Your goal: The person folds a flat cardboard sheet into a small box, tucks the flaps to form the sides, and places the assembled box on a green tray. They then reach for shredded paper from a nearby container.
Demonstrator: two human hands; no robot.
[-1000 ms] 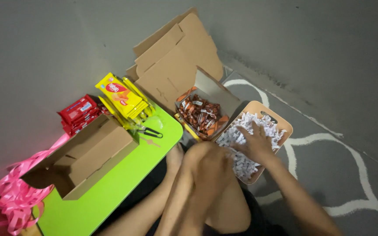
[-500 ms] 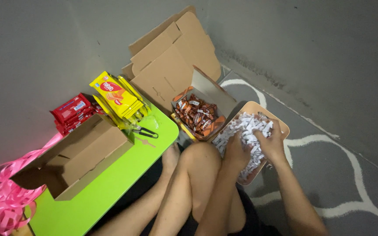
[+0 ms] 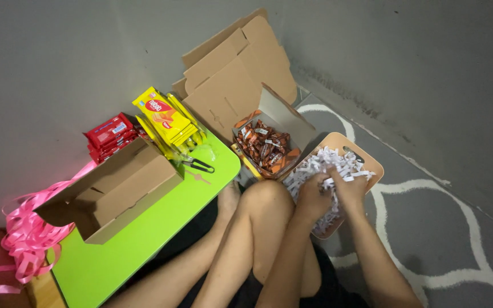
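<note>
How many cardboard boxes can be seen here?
3, perhaps more hidden: an open empty box on the green table, flattened cardboard against the wall, and a box of sweets beside the tray of paper shreds.

"Where were the hands?"

"Both sat in the shredded paper that filled the tray on the rug, the left hand just beside the right hand. The raised knee stood left of them."

"And behind the tray?"

"An open box of wrapped sweets, touching its far-left edge, with flattened cardboard leaning against the wall behind that."

"The low table?"

"The low table lay left of the legs. An open carton rested on it, scissors lay behind that, and biscuit packs stood at its far end. Smaller packets sat left of those by the wall, and ribbon was heaped off the table's left side."
</note>
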